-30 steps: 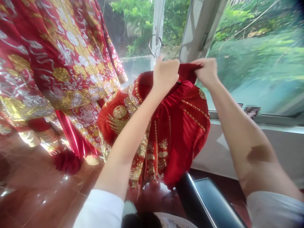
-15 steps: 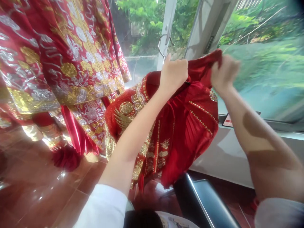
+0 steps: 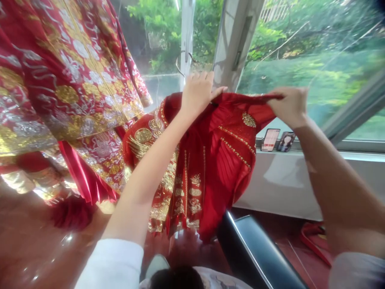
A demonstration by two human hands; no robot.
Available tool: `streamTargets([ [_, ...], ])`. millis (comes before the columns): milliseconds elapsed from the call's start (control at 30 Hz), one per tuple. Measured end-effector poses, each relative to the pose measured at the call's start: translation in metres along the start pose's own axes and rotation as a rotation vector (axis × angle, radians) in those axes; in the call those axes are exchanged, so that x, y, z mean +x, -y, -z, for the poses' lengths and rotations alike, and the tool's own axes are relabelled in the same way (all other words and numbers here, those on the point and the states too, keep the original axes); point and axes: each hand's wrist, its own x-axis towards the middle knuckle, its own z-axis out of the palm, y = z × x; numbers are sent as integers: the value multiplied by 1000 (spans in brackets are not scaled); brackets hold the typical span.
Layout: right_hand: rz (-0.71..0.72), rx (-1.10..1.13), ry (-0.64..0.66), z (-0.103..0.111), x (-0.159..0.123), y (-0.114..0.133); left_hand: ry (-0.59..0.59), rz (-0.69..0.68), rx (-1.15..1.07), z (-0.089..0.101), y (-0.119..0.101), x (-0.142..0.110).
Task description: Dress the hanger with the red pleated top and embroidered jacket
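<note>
A red jacket (image 3: 222, 164) with gold and silver embroidery and beaded trim hangs spread out before me. The wire hook of a hanger (image 3: 180, 68) rises above its neck. My left hand (image 3: 197, 92) is closed at the neck of the hanger, over the collar, its thumb pointing right along the red cloth. What lies under those fingers is partly hidden. My right hand (image 3: 290, 106) pinches the jacket's right-hand edge and stretches it sideways, so the cloth runs taut between both hands.
Red robes (image 3: 75, 80) with gold and silver embroidery hang on the left. Two phones (image 3: 270, 139) stand on the windowsill at right. A dark padded seat (image 3: 258, 245) is below the jacket. A red strap-like thing (image 3: 314, 241) lies on the floor at right. Windows are behind.
My right hand has drawn the cloth outward and slightly down, pulling it straighter. My left thumb now reaches out to the right. The view has turned right, bringing the phones into sight.
</note>
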Motion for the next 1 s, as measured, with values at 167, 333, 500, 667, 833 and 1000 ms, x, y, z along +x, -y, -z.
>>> streamTargets([
  [167, -190, 109, 65, 1, -6, 23, -28, -167, 63, 7, -23, -22],
  [333, 89, -95, 141, 22, -7, 6, 115, -406, 6, -13, -49, -54],
  [500, 133, -279, 134, 35, -5, -6, 51, -309, -7, -28, -51, -57],
  [667, 220, -206, 183, 66, 0, 5, 16, -203, 45, -44, -53, -59],
  [833, 143, -283, -5, 106, -34, 38, -37, -74, 74, -58, -64, -71],
  [1000, 121, -124, -163, 117, -47, 57, -31, 62, 72, -65, -77, -80],
])
